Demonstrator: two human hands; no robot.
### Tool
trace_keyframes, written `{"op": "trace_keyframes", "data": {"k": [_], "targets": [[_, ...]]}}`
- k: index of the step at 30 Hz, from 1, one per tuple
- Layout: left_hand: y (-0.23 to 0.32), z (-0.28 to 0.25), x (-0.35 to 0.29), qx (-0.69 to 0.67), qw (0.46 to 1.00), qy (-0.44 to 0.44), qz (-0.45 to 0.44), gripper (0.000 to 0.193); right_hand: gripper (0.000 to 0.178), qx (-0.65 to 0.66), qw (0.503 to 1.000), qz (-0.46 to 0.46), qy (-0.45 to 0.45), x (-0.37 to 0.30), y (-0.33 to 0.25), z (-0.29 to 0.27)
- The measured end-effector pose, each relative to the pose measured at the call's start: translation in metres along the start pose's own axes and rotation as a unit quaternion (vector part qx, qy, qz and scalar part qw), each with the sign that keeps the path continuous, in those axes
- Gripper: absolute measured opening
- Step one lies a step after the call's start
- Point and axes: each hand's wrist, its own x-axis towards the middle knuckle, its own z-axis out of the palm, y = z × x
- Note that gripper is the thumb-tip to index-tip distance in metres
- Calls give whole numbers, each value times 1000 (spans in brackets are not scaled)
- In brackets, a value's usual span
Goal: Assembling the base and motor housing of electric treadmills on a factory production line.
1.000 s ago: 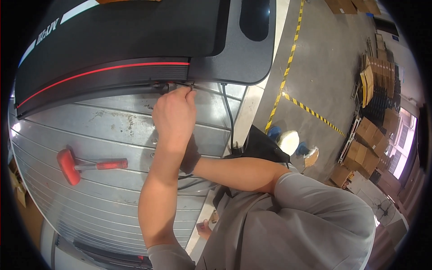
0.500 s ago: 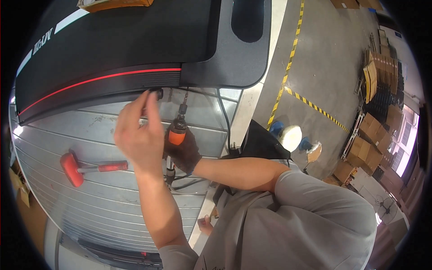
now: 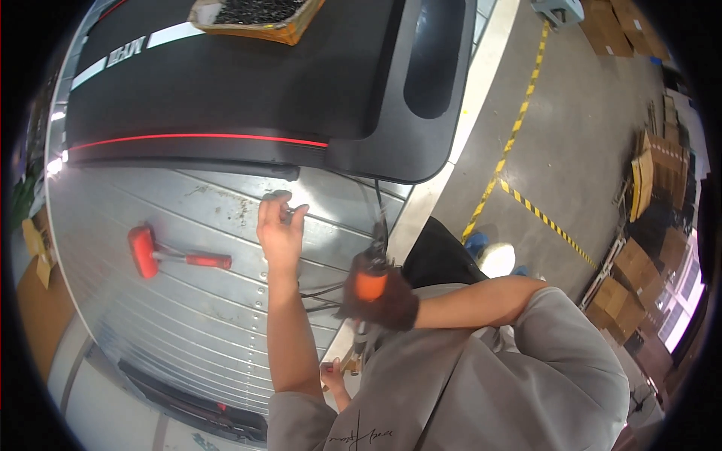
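My bare left hand [image 3: 281, 234] hovers over the grey metal tabletop, fingers curled around something small and dark that I cannot make out. Just beyond it runs a black treadmill deck [image 3: 226, 98] with a red stripe along its near side. A long black strip [image 3: 218, 164] lies under that side, its end near my fingertips. My right hand [image 3: 383, 301], in a dark glove, grips an orange and black power screwdriver [image 3: 371, 286] near the table's right edge. The tool points toward the deck's corner, clear of it, and is blurred by motion.
A red mallet [image 3: 143, 252] lies on the slatted metal table [image 3: 195, 301] to the left. An orange-brown box [image 3: 286, 31] of small dark parts sits on the deck. Another hand [image 3: 332, 373] shows at the table's near edge. Cardboard boxes [image 3: 621, 289] are stacked at right.
The screwdriver in my right hand has moved away from the treadmill's edge, toward me and to the right. My left hand has drawn back from the strip's end. The view has shifted.
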Motion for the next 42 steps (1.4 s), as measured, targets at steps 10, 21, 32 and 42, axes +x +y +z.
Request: {"op": "trace_keyframes", "data": {"k": [10, 21, 32, 42], "targets": [[-10, -11, -4, 64, 997, 20, 24, 19, 67, 220, 952, -164, 133, -59, -129, -149], [191, -40, 166, -264, 945, 186, 61, 6, 47, 297, 887, -294, 198, -85, -173, -251], [350, 63, 260, -244, 968, 51, 37, 19, 55, 319, 924, -204, 48, -3, -263, -380], [421, 107, 188, -476, 834, -223, -166, 15, 62, 430, 860, -100, -255, 98, -314, -378]]}}
